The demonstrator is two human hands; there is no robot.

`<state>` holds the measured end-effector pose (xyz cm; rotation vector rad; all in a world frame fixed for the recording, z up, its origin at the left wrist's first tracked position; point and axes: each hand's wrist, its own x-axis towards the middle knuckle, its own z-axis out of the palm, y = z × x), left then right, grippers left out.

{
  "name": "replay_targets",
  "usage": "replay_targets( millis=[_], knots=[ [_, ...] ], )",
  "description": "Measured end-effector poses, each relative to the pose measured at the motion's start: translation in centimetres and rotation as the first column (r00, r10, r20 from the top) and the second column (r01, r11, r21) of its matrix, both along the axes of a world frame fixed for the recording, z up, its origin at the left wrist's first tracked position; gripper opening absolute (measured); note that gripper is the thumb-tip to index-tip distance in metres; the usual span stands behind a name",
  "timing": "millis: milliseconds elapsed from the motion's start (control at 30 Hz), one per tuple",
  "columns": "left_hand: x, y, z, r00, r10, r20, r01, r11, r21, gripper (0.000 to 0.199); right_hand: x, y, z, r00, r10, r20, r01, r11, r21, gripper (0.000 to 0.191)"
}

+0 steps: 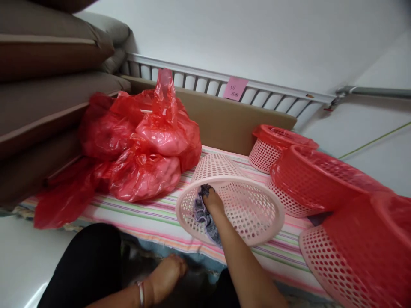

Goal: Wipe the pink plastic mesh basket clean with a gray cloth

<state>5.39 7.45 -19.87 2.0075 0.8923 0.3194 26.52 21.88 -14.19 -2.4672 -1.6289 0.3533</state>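
Note:
A pale pink perforated basket (278,214) lies tipped on its side on the striped cloth (154,214), its mouth facing me. My right hand (213,203) reaches inside it, its fingers closed on a dark grey cloth with light purple edging (201,214) that hangs against the inner wall. Lower down, in front of the cloth's edge, my left hand (168,271) is held with its fingers curled; what it holds, if anything, is hidden. A bracelet circles the left wrist.
Several filled red plastic bags (144,175) are piled on the left beside stacked brown cushions (48,98). On the right stand baskets lined with red bags (327,175). Behind are a brown board (224,122), a radiator bearing a pink note (236,88), and a pipe (379,91).

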Motion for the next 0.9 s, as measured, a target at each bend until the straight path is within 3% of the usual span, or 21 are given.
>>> replay_targets(
  millis=[100,267,333,433,500,567,633,767,833,900],
  knots=[
    [-0.8,-1.2,0.8,0.998,-0.013,-0.054,0.018,0.994,0.106,0.027,0.2,-0.2,0.0,0.999,0.002,-0.037,-0.002,1.0,0.022,0.038],
    [-0.6,-0.3,3.5,0.991,0.101,0.09,-0.127,0.92,0.372,0.03,0.2,-0.7,0.2,0.995,-0.002,-0.095,0.009,0.998,0.067,0.039],
    [0.5,0.3,3.6,0.999,0.042,0.004,-0.039,0.884,0.465,0.038,0.2,-1.0,0.3,0.994,-0.003,-0.113,0.013,0.996,0.088,0.039],
    [2.6,1.0,3.0,0.978,-0.018,-0.207,0.143,0.783,0.605,0.048,0.3,-1.5,0.4,0.991,0.014,-0.133,0.004,0.992,0.13,0.038],
    [3.9,1.6,2.4,0.948,0.0,-0.317,0.223,0.713,0.665,0.04,0.6,-1.7,0.4,0.989,0.031,-0.142,-0.008,0.988,0.157,0.039],
    [4.8,2.1,2.2,0.927,0.018,-0.376,0.265,0.678,0.686,0.022,0.8,-1.8,0.4,0.988,0.046,-0.149,-0.02,0.985,0.172,0.04],
    [5.2,2.6,2.3,0.93,0.015,-0.366,0.261,0.676,0.69,0.013,0.9,-1.8,0.4,0.987,0.053,-0.154,-0.026,0.985,0.172,0.04],
    [5.6,3.0,1.8,0.965,-0.057,-0.256,0.221,0.701,0.678,0.024,0.7,-1.6,0.7,0.985,0.053,-0.163,-0.029,0.989,0.148,0.041],
    [5.9,2.8,0.5,0.969,-0.093,-0.229,0.222,0.734,0.641,0.024,0.7,-1.4,1.0,0.983,0.059,-0.175,-0.035,0.99,0.133,0.042],
    [6.0,2.2,-1.4,0.972,-0.14,-0.188,0.222,0.81,0.543,0.024,0.7,-1.5,1.5,0.979,0.079,-0.188,-0.056,0.99,0.126,0.045]
  ],
)
